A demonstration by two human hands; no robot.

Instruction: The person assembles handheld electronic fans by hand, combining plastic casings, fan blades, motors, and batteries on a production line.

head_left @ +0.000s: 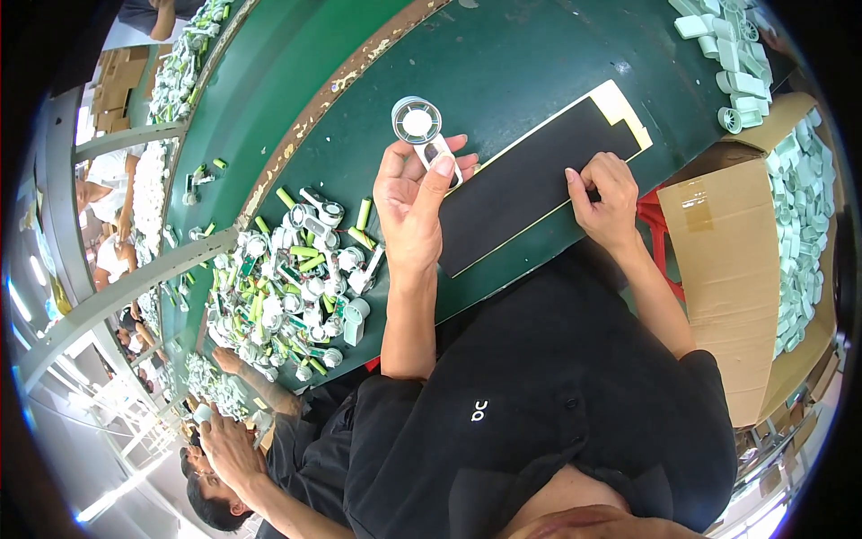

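My left hand (pixel 411 202) is closed around the handle of a small white handheld fan (pixel 417 121). The fan's round, grilled head points up above my fingers, and my thumb presses on the handle. Below it lies a black rectangular mat (pixel 539 184) with pale yellow edging, set at a slant on the green table. My right hand (pixel 606 198) is at the mat's near right edge, fingers curled in and thumb bent toward them. Whether anything is inside those fingers is hidden.
Left of my left forearm is a heap of fan parts with green cylindrical batteries (pixel 296 278). Pale green plastic casings (pixel 732 63) lie at the far right, and more fill a cardboard box (pixel 718 278). A metal rail (pixel 117 305) and a co-worker's hand (pixel 232 449) are at left.
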